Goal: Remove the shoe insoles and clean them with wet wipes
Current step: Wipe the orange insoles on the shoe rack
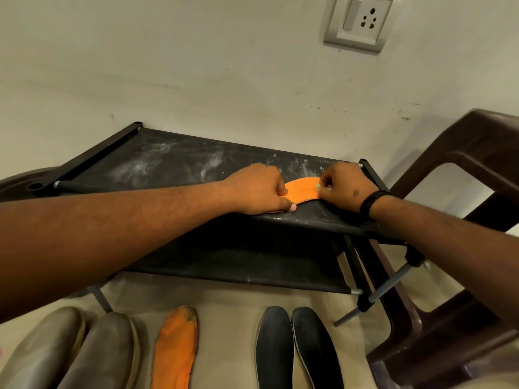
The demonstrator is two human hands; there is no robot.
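Surroundings of the work area, seen from above.
A black fabric-shelved shoe rack with a dark tube frame [174, 161], its top tier streaked with white dust, stands against an off-white scuffed wall [168, 66]. A grey wall plate with a switch and socket [358, 22] is mounted at upper right. A dark brown plastic chair [463, 220] stands just beside the rack's right end, on a beige floor [224, 301].
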